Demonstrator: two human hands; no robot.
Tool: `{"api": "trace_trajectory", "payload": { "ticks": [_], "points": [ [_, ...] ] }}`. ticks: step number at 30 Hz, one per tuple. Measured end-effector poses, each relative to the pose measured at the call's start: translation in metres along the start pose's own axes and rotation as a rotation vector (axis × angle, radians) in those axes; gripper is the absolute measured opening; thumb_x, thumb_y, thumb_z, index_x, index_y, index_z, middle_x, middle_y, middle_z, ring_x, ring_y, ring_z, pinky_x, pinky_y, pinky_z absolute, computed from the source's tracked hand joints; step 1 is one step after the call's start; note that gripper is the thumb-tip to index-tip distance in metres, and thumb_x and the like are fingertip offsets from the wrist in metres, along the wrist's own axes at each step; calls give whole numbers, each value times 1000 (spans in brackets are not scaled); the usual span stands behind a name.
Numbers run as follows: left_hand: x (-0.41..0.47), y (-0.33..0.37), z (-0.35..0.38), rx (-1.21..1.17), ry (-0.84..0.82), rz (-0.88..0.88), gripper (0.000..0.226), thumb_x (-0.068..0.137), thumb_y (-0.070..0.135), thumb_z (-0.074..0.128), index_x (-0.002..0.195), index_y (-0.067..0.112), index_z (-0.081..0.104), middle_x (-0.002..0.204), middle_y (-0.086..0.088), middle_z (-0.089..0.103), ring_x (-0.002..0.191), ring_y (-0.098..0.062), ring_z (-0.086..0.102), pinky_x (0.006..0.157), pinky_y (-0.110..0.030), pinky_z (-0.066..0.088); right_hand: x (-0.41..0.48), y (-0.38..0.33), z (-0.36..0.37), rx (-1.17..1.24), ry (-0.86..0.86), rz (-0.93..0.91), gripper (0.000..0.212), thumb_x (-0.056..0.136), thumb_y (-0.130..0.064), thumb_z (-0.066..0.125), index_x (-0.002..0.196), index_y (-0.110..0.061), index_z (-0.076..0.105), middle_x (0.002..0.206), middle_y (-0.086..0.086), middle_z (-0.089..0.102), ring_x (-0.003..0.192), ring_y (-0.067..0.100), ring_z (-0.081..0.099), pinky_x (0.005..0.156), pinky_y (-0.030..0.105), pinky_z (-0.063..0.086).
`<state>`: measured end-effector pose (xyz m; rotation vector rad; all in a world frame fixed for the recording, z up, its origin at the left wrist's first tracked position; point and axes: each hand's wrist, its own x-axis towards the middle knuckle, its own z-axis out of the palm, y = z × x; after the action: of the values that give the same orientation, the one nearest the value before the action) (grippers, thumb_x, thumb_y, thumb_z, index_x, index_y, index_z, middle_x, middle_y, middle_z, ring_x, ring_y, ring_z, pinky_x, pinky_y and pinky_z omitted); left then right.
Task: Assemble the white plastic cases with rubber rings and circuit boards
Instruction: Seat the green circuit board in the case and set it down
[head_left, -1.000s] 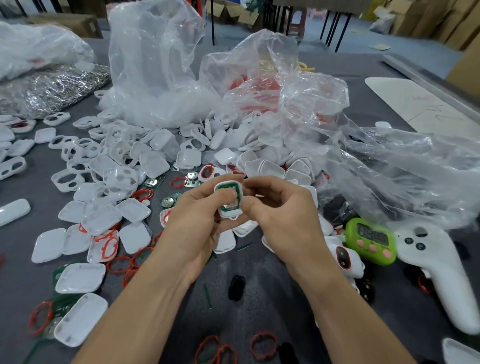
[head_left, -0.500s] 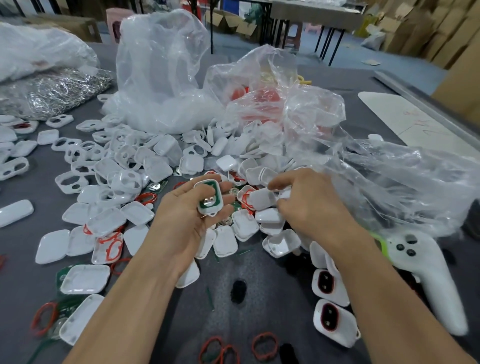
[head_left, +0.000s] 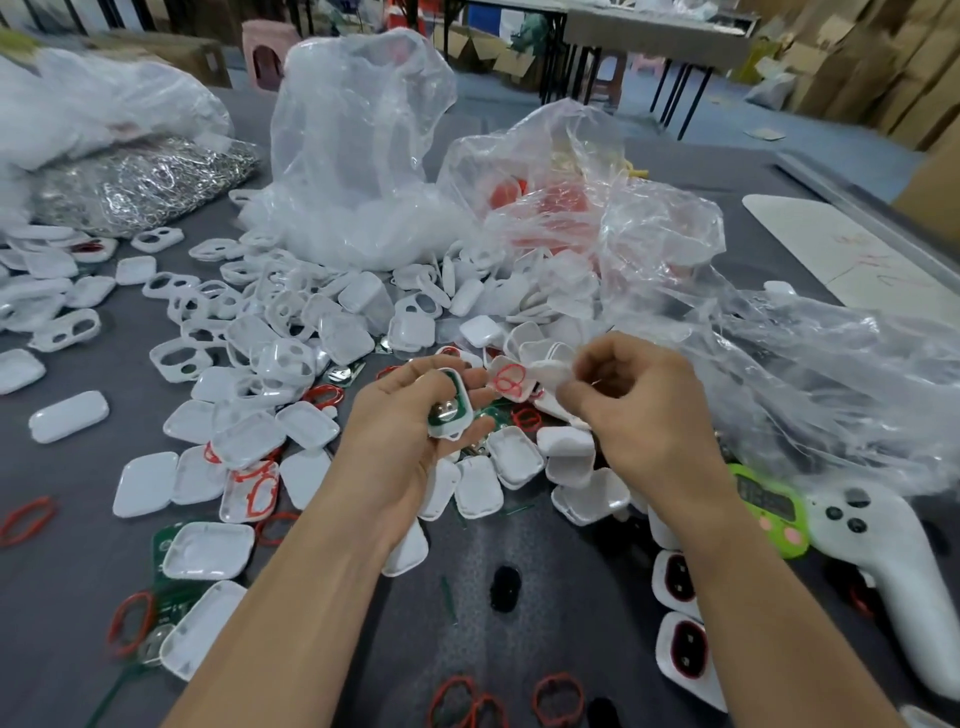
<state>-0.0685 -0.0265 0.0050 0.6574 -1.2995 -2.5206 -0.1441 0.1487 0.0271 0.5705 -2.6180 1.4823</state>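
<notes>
Gripping a white case (head_left: 453, 432) w/ green circuit board (head_left: 459, 385) in L hand (head_left: 410, 431); R hand (head_left: 639, 410) is pinching another case half (head_left: 548, 370) just right, over the grey surface (head_left: 545, 571).

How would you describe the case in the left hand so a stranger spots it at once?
On the grey table strewn with white shells, find the left hand near the middle. It holds the case: unlike the empty shells around it, this one carries a green circuit board with silver metal.
</notes>
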Motion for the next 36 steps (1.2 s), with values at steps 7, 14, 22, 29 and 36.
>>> {"api": "trace_trajectory", "payload": {
  "ticks": [7,14,22,29,36],
  "points": [
    [-1,-3,1,46,4,-3,26,94,-9,50,105,1,71,98,-16,78,89,-26,77,66,-33,63,-20,-11,24,688,-142,174,23,87,4,74,85,-19,75,85,9,73,76,20,66,70,29,58],
    [1,-5,2,60,-17,6,26,94,-9,53,106,1,73,95,-14,79,84,-21,77,64,-31,62,-29,-15,28,818,-216,246,23,93,6,64,88,-15,71,86,3,74,77,12,70,68,24,59],
    [2,-6,0,45,-30,10,28,91,-15,52,102,2,71,93,-16,77,82,-25,77,63,-29,61,-28,-14,22,623,-122,195,42,97,10,55,105,-23,79,94,0,75,76,16,73,64,26,60],
    [2,-6,1,51,-54,6,23,97,-7,51,106,2,70,93,-17,78,83,-25,77,63,-29,61,-29,-6,21,472,17,130,31,73,2,83,82,-27,77,77,0,77,68,13,73,61,25,57],
    [1,-7,2,-12,-95,-75,39,96,-3,35,112,0,71,104,-23,76,100,-31,76,71,-38,63,-23,-6,18,596,-55,113,42,86,10,69,78,-29,83,85,0,80,81,11,75,71,21,56]
  ]
}}
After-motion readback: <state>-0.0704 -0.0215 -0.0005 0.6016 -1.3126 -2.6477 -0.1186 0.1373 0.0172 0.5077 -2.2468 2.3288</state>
